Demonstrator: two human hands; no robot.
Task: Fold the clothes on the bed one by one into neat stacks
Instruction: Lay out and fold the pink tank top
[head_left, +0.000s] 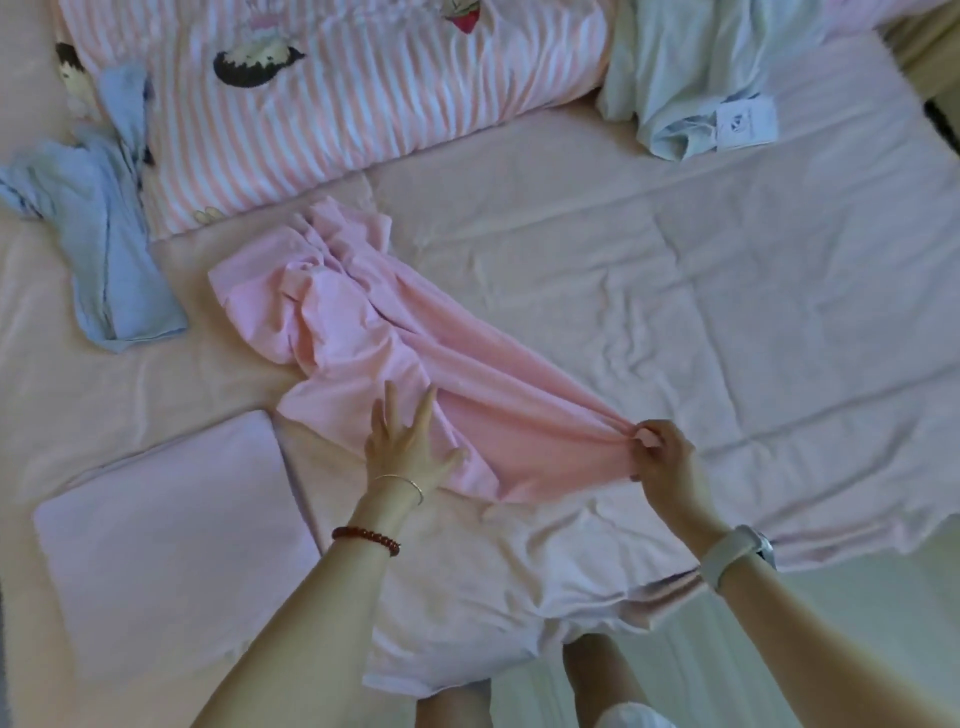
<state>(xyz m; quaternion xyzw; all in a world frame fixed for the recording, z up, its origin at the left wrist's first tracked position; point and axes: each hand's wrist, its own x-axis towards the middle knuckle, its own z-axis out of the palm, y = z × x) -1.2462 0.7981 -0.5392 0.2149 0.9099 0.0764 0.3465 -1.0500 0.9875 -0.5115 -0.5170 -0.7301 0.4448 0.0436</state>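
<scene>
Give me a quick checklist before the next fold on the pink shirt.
1. Right hand pinches the hem of the pink shirt: ok.
2. Left hand presses the shirt flat, fingers spread: ok.
3. Shirt spread smooth: not ok, upper part bunched and twisted.
4. Bare sheet to the right for spreading: ok.
5. Folded pile lies apart on the left: ok.
6. Blue garment and pale green garment unfolded: not ok.

garments: 1 pink (395, 332), 1 blue (111, 228), 1 mint (691, 78)
</scene>
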